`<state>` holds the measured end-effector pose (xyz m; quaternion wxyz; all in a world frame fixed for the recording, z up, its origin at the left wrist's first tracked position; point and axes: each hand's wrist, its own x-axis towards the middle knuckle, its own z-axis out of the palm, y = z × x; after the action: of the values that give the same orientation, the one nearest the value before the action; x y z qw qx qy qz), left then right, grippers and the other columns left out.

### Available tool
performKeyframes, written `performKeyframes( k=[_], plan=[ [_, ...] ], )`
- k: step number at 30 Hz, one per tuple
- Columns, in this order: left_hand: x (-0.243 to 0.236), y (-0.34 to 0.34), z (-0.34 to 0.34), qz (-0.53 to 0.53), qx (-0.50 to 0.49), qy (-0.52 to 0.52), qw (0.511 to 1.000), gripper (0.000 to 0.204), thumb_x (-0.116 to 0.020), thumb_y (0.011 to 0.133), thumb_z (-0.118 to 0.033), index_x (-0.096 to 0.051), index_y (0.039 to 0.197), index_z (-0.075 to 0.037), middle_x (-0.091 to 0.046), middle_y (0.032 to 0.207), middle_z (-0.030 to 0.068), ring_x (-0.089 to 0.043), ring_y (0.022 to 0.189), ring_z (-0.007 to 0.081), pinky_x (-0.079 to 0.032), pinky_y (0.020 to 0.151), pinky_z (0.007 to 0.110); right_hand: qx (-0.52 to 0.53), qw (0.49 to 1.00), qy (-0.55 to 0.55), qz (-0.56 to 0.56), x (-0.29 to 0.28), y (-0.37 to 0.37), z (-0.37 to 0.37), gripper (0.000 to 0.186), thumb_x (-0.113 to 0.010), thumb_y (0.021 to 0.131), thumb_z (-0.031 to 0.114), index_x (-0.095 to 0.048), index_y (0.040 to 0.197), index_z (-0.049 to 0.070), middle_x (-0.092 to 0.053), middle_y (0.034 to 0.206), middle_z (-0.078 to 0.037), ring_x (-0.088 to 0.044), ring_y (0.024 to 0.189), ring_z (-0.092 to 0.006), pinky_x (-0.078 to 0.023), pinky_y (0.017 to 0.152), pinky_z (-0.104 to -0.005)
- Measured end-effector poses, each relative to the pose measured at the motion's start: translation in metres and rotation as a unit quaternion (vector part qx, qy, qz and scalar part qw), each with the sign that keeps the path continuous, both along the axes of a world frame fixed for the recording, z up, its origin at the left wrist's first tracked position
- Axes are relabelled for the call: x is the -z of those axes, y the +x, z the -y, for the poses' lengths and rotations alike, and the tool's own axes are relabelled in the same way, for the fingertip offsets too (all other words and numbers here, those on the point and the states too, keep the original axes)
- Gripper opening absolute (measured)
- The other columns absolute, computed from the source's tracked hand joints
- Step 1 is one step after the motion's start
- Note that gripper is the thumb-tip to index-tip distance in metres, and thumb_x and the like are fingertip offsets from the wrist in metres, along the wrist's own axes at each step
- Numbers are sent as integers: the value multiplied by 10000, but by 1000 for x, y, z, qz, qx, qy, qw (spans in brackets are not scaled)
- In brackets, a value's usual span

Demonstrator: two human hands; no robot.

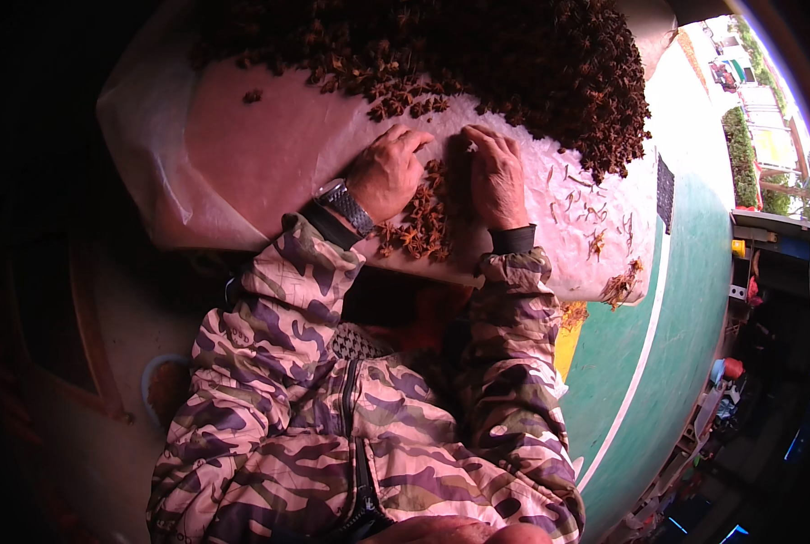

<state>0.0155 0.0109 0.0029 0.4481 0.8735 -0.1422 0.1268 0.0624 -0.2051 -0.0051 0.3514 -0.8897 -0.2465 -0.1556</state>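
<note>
A big heap of dark brown star anise (514, 54) covers the far side of a sheet-covered table (260, 136). My left hand (389, 172), with a dark-banded watch at the wrist, rests on the sheet, its fingers partly stretched toward the right. Right of it lies a smaller cluster of star anise (428, 222), between my two hands and running to the near edge. My right hand (497, 177) is across from it, fingers bent and drawn together, tips pointing left. Whatever they may hold is hidden. Both hands are just short of the heap.
Thin stems and bits (586, 208) are scattered on the sheet at the right, and a small clump of debris (623, 283) sits at its near right corner. One loose star anise (253, 95) lies far left. Beyond is a green floor (623, 363) with a white line.
</note>
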Motion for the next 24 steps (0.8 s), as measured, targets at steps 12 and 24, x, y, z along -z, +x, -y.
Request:
performKeyframes(
  k=[12, 24],
  plan=[
    [-2, -6, -29, -28, 50, -23, 998, 326, -568, 1000, -62, -654, 1313, -35, -687, 1245, 133, -666, 1152, 277, -538, 989, 381, -2, 996, 87, -25, 20, -6, 38, 308, -617, 1005, 110, -679, 1295, 28, -675, 1350, -159, -618, 1295, -330, -474, 1102, -411],
    [24, -19, -16, 79, 128, 91, 984, 348, -597, 1036, -207, -640, 1344, -53, -650, 1377, 166, -566, 1363, 330, -377, 1209, 469, -123, 989, 70, 47, 20, -28, -8, 219, -670, 951, 94, -699, 1147, 0, -707, 1228, -154, -634, 1231, -369, -488, 1066, -442]
  ],
)
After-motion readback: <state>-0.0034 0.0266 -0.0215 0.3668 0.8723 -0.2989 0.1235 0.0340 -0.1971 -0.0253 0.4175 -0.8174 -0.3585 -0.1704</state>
